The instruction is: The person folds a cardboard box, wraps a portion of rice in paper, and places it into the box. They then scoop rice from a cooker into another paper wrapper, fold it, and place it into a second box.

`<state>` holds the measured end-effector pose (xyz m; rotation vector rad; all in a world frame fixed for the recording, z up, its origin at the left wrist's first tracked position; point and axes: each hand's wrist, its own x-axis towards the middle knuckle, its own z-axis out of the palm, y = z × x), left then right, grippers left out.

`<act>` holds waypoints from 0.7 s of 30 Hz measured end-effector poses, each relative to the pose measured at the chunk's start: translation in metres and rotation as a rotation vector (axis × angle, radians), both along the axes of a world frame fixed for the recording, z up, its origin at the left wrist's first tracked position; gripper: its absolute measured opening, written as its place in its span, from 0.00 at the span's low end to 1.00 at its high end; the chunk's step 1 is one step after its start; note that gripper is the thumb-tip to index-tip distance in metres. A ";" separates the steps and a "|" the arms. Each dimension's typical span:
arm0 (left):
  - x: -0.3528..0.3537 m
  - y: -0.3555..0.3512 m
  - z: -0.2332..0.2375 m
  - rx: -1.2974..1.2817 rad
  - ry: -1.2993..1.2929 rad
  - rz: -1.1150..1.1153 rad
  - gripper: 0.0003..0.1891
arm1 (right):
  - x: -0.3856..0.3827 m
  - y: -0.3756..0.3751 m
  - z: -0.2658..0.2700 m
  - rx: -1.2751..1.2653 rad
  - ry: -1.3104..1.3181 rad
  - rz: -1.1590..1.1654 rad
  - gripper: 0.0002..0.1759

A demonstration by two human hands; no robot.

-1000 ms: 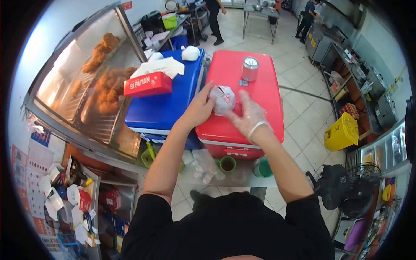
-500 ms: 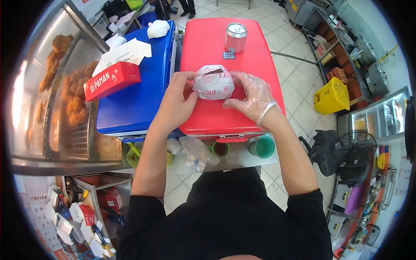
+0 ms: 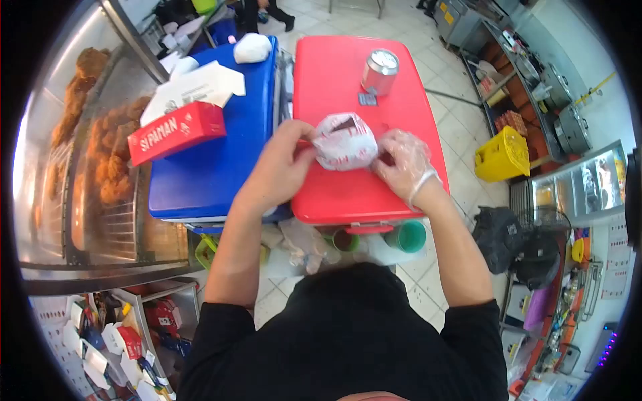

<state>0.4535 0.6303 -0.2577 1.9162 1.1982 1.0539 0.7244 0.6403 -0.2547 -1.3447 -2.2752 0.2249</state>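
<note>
A round rice packet (image 3: pixel 344 148), wrapped in white paper with red RICE print, sits on the lid of a red cooler box (image 3: pixel 354 194). A dark gap shows among the folds on its top. My bare left hand (image 3: pixel 284 164) pinches the paper at the packet's left side. On the right, my right hand (image 3: pixel 408 164), in a clear plastic glove, has its bent fingers closed at the packet's right edge; its fingertips are partly hidden. Behind the packet stand a drink can (image 3: pixel 380 73) and a small dark sachet-like square (image 3: pixel 368 99).
A blue cooler box (image 3: pixel 194 184) to the left bears a red SIPAMAN box (image 3: pixel 177 132) and a white wrapped bundle (image 3: pixel 253 49). Fried chicken (image 3: pixel 110 167) fills a glass cabinet at far left. Green cups (image 3: pixel 406 236) stand along the near edge. A yellow bin (image 3: pixel 501 155) is at right.
The view has shifted slightly. My right hand's fingers have drawn in from spread to bent at the packet's right edge. The packet looks a little turned and tilted.
</note>
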 end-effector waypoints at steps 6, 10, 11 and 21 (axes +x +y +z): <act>0.021 -0.002 0.016 0.092 0.205 -0.031 0.60 | -0.011 -0.008 0.010 0.019 0.072 0.053 0.07; 0.018 -0.003 0.027 0.078 0.290 -0.037 0.57 | -0.002 -0.009 0.017 0.123 -0.048 0.038 0.08; 0.017 -0.003 0.029 0.075 0.292 -0.035 0.57 | 0.003 -0.010 0.021 0.179 -0.140 0.036 0.08; 0.019 0.001 -0.003 0.188 0.453 0.005 0.54 | 0.030 -0.009 0.022 0.112 0.038 0.100 0.37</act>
